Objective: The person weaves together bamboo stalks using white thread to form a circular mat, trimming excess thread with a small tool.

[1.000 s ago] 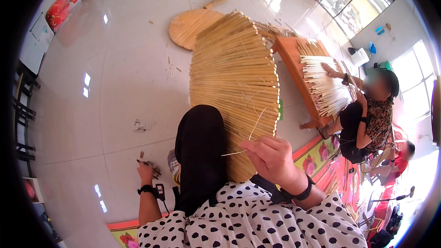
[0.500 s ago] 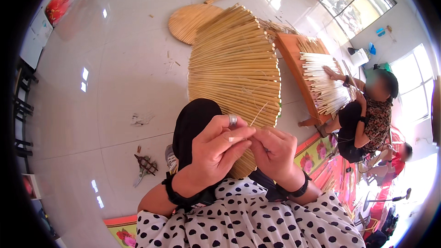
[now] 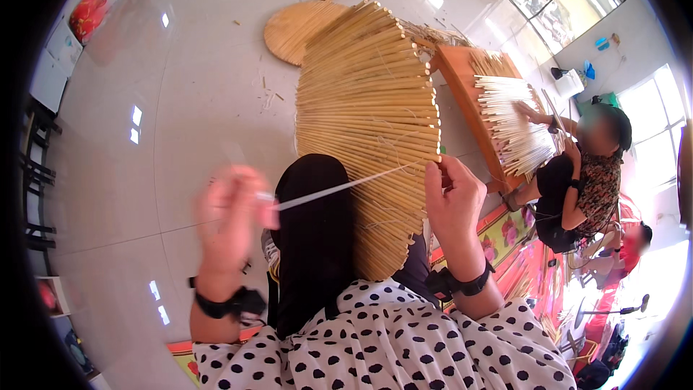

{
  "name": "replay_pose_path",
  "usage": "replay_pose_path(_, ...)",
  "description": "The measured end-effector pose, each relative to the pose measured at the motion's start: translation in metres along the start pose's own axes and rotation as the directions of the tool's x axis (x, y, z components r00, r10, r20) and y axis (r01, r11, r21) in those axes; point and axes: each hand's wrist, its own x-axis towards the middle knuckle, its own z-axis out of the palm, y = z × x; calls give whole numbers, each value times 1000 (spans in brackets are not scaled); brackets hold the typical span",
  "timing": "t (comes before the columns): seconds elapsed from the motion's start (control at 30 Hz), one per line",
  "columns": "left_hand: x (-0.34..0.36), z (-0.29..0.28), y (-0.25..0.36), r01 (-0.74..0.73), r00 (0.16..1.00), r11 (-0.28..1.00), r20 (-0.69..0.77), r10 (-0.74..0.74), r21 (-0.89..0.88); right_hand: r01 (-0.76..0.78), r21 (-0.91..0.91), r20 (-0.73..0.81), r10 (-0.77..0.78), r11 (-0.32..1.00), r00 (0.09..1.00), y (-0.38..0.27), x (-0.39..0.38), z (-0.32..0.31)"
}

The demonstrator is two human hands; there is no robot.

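Observation:
A fan-shaped mat of thin tan sticks [image 3: 368,115], strung together with thread, lies across my lap. My left hand [image 3: 234,209] is out to the left, blurred by motion, its fingers closed on a white thread [image 3: 332,189]. That thread stretches taut, slanting up to the mat's right edge. There my right hand [image 3: 458,191] pinches the edge at a stick end, thumb and forefinger together. Whether the thread also passes between these fingertips, I cannot tell. Loose loops of thread lie on the mat's surface.
Beyond the mat, a round woven piece [image 3: 289,32] rests on the tiled floor. At right stands a low wooden table [image 3: 462,94] bearing pale sticks [image 3: 505,119]; a person [image 3: 599,173] sits there with a hand on them. Another person in red [image 3: 632,249] is farther right.
My hands were together over the mat's near part, pinching the thread. Now the left has swung out left, drawing the thread long, and the right has moved up to the mat's edge.

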Motion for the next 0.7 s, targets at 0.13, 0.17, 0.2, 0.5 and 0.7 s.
replay_pose_path(0.13, -6, -215, 28, -332, 854, 936, -458, 248, -113, 17, 17, -27, -17, 1000, 999, 3, 3, -4)
replay_pose_path(0.17, -25, -269, 42, -397, 779, 918, -535, 328, -16, 18, 43, -31, -17, 999, 999, 2, 3, 0)
replay_pose_path(0.2, -37, -295, 48, -448, 693, 890, -599, 402, 80, 18, 60, -34, -16, 998, 999, 2, 2, 4)
replay_pose_path(0.5, 10, 60, -33, -106, 983, 904, 181, 33, 414, 102, -18, -50, -103, 995, 993, 3, 2, 2)
replay_pose_path(0.7, 21, 123, -66, -218, 971, 850, 190, 142, 479, 80, 6, -59, -80, 997, 995, 2, 2, 7)
